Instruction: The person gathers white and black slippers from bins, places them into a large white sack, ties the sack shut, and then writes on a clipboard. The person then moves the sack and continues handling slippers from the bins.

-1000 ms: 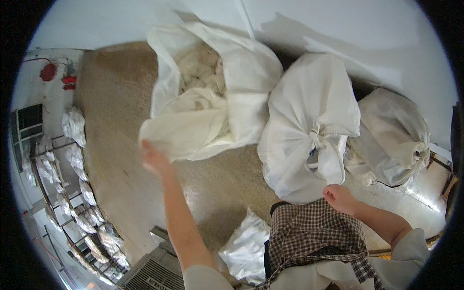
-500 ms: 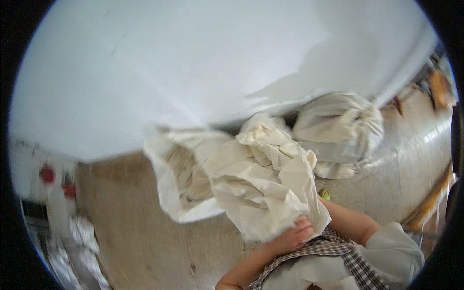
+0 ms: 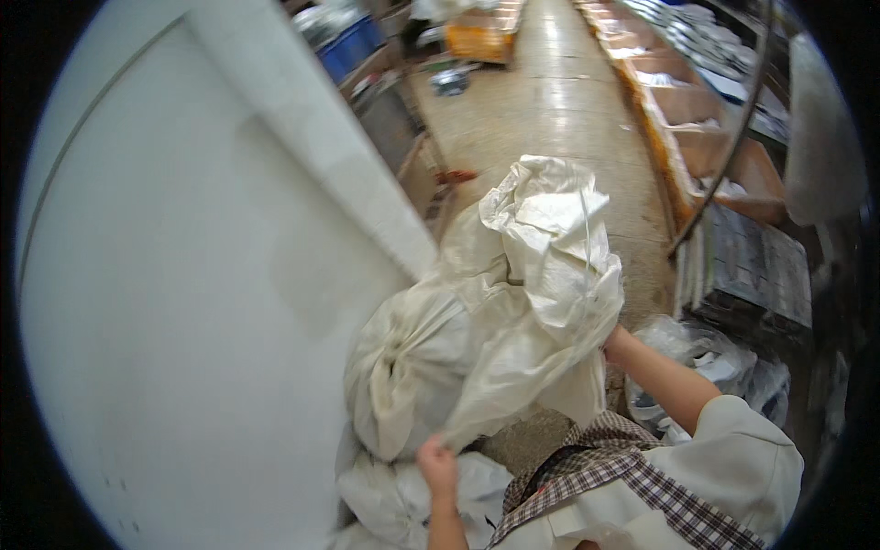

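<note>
- Woven plastic sack [image 3: 541,275], off-white, thin and crinkled, is held up in the air between both hands; its upper part is bunched into a crumpled, irregular mass, and a flat sheet of it is drawn taut down to the left hand.
- Surface of the sack is seen as slightly glossy, with sharp creases and folded flaps; its contents, if any, cannot be told.
- Left hand [image 3: 437,463] is closed on the lower corner of the sack, fingers pinched together on the fabric.
- Right hand [image 3: 616,344] is pressed against the sack's right side, mostly hidden behind the fabric; fingers appear curled into it, though the grip cannot be fully made out.
- Tied sack [image 3: 403,367], full and rounded, its neck gathered into a knot, is noted just behind and left of the held sack, against the white wall [image 3: 202,293].
- Another white sack [image 3: 403,500] lies below it on the floor [image 3: 559,110], which is smooth and shiny.
- Clear plastic bags [image 3: 706,357] are seen at the right, beside stacked shelving [image 3: 747,266].
- Compared with half a second ago: the view has swung round from the wall toward the aisle, and the sack has been lifted higher and is held out between both hands.
</note>
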Demonstrator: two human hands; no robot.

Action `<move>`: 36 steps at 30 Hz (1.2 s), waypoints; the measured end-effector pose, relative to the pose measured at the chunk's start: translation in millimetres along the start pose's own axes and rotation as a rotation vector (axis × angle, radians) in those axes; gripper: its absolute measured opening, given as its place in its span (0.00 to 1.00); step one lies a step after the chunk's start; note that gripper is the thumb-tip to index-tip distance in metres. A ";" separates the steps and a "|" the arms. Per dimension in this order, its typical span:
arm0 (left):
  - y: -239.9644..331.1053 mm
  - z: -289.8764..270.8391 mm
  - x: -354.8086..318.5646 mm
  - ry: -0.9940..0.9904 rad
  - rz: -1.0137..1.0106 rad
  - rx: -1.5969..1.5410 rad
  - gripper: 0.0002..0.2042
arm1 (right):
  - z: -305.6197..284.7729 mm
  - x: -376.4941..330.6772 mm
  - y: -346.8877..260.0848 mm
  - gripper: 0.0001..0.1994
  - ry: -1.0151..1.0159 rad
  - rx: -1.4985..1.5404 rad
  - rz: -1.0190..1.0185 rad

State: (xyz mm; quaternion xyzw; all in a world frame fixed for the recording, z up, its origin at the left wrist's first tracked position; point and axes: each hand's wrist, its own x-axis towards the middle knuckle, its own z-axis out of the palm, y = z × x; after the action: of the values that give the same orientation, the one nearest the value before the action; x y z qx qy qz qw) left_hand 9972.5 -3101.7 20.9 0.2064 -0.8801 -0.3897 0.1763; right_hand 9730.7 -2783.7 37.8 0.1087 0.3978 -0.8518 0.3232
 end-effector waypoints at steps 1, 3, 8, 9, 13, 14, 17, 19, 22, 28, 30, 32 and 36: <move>16.1 23.2 29.0 0.059 -0.227 -0.222 0.11 | -34.3 0.4 -38.2 0.29 0.096 -0.108 -0.096; 36.4 63.4 115.4 0.150 -0.493 -0.606 0.12 | -97.2 6.5 -104.9 0.29 0.312 -0.424 -0.248; 58.4 161.8 281.8 0.264 -0.987 -1.116 0.16 | -242.9 44.8 -205.7 0.24 0.892 -0.239 -0.148; 52.1 183.4 306.3 0.298 -1.054 -1.167 0.17 | -268.5 55.2 -216.4 0.26 0.967 -0.109 -0.090; 7.7 267.1 374.9 0.202 -1.100 -1.045 0.19 | -331.2 112.8 -218.6 0.19 1.025 0.439 -0.467; -2.4 287.1 390.0 0.106 -1.158 -0.951 0.20 | -340.8 123.6 -223.3 0.19 1.010 0.515 -0.458; -7.6 345.5 445.7 -0.172 -1.266 -0.829 0.19 | -346.7 157.8 -257.4 0.20 0.933 0.743 -0.385; 14.8 379.7 491.3 -0.283 -1.080 -0.806 0.17 | -331.5 184.6 -294.7 0.19 0.943 0.697 -0.395; 79.9 431.3 575.4 -0.379 -0.859 -0.836 0.14 | -297.5 213.3 -377.9 0.16 0.896 0.439 -0.388; 224.6 543.6 773.0 -0.604 -0.737 -1.183 0.16 | -312.6 248.2 -470.3 0.43 1.088 -1.002 -0.064; 258.7 593.3 824.9 -0.710 -0.910 -1.396 0.19 | -365.5 270.4 -456.2 0.37 0.832 -1.113 0.353; 287.0 648.3 867.2 -0.820 -1.011 -1.577 0.21 | -417.7 311.1 -421.6 0.17 0.533 -1.256 0.747; 328.7 711.8 946.5 -0.982 -0.724 -1.476 0.22 | -480.9 411.1 -432.6 0.18 0.627 -0.884 0.753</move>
State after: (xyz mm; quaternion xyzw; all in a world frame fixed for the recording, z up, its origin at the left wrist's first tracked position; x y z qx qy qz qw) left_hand 8755.9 -2938.3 -39.8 0.1163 -0.2708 -0.9201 -0.2580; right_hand 9105.1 -2409.6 -198.7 0.3402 0.7201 -0.3650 0.4822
